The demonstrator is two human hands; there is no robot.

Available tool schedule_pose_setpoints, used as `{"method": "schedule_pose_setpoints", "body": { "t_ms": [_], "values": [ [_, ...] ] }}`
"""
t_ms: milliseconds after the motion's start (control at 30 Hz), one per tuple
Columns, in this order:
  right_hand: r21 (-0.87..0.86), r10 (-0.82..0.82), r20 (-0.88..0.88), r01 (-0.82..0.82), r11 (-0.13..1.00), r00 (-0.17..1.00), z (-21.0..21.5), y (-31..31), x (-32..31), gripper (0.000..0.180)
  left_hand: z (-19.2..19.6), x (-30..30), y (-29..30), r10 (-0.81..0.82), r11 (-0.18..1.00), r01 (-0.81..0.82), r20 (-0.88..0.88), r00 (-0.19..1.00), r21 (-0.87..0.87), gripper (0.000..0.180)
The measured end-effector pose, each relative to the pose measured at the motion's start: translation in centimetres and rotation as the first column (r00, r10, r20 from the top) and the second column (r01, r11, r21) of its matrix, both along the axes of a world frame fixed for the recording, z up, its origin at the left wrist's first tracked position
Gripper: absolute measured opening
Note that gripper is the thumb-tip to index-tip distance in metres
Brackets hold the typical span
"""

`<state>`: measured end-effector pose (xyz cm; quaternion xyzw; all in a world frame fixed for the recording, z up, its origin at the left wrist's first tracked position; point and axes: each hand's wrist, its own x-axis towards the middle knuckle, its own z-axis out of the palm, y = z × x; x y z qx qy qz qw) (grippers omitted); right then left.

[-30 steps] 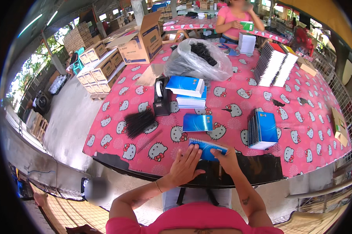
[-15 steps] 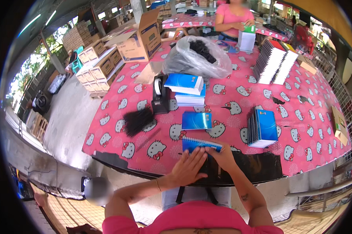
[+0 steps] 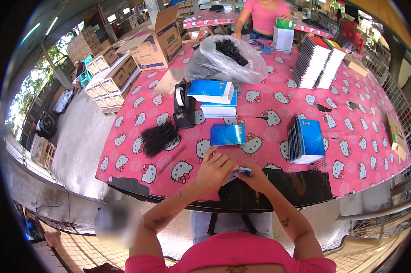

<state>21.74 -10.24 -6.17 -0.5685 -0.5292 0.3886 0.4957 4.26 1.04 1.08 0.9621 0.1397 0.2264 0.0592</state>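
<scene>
At the table's near edge I hold a small blue notebook (image 3: 243,171), tilted and mostly hidden by my hands. My right hand (image 3: 255,179) grips its right side, thumb on the cover. My left hand (image 3: 216,170) is curled over its left side, gripping it with bent fingers. Just beyond lies a flat blue notebook (image 3: 228,135). Black plastic spiral coils (image 3: 160,139) are heaped to the left, and one loose coil (image 3: 172,159) lies near them. A black tape dispenser (image 3: 184,113) stands beside a pile of blue-covered notebooks (image 3: 211,92).
To the right stands a stack of coil-bound blue notebooks (image 3: 307,140). Farther back are tall notebook stacks (image 3: 312,61), a clear plastic bag (image 3: 205,63) of black coils and an open carton (image 3: 157,48). A co-worker (image 3: 267,20) in pink stands across the table, touching another stack.
The notebook has been lifted and tilted from lying flat on the table. My left hand has gone from flat on its cover to curled around it. The co-worker's arm has moved left.
</scene>
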Motion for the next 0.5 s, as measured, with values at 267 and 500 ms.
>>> {"method": "schedule_pose_setpoints", "body": {
  "t_ms": [267,500],
  "values": [
    [0.088,-0.064,-0.074,0.071,0.994,0.995,0.1,0.6,-0.7,0.026,-2.6,-1.6,-6.5,-0.042,0.99,0.035,-0.042,0.998,-0.139,0.086],
    [-0.048,-0.013,-0.093,0.009,0.999,0.996,-1.2,0.6,0.5,0.032,-3.7,-0.2,-5.5,0.013,1.0,-0.013,-0.028,1.0,0.018,0.074]
  ]
}}
